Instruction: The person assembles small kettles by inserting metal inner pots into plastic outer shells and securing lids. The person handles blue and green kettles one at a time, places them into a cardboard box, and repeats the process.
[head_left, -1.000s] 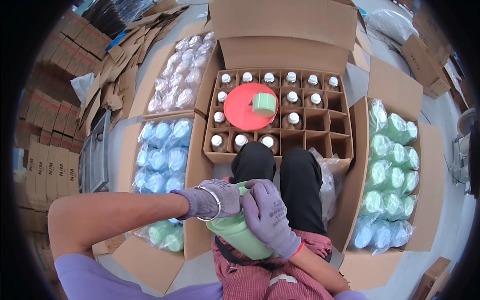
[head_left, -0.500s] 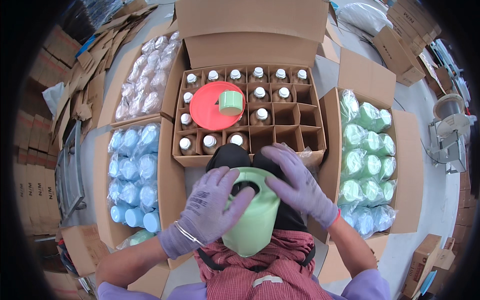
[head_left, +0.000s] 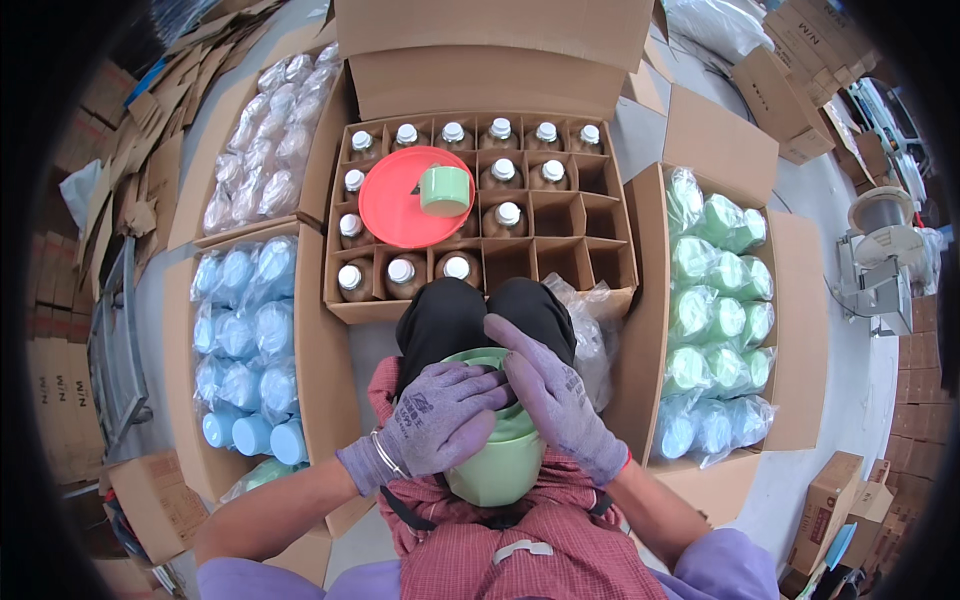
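A pale green plastic jug-like vessel (head_left: 494, 472) rests upright in my lap, held between my two gloved hands. My left hand (head_left: 432, 415) lies over its top from the left, fingers bent across the opening and thumb down along the near side. My right hand (head_left: 560, 400) presses on the upper right side with its fingers close together. A green upper part (head_left: 510, 424) shows between the hands, above a wider rim. The hands hide most of the opening. Beyond my knees, a red round disc (head_left: 405, 215) carries a small green cup (head_left: 445, 190).
The disc lies on a divided carton (head_left: 480, 308) of white-capped bottles (head_left: 401, 270). Cartons at left hold wrapped blue cups (head_left: 236, 322) and clear-wrapped pieces (head_left: 265, 150). Wrapped green cups (head_left: 712, 270) fill a right carton. A crumpled plastic bag (head_left: 590, 340) lies beside my right knee.
The vessel has turned more upright and sits closer to my body. Both hands have closed in over its top, the left covering the opening. The whole view has shifted slightly.
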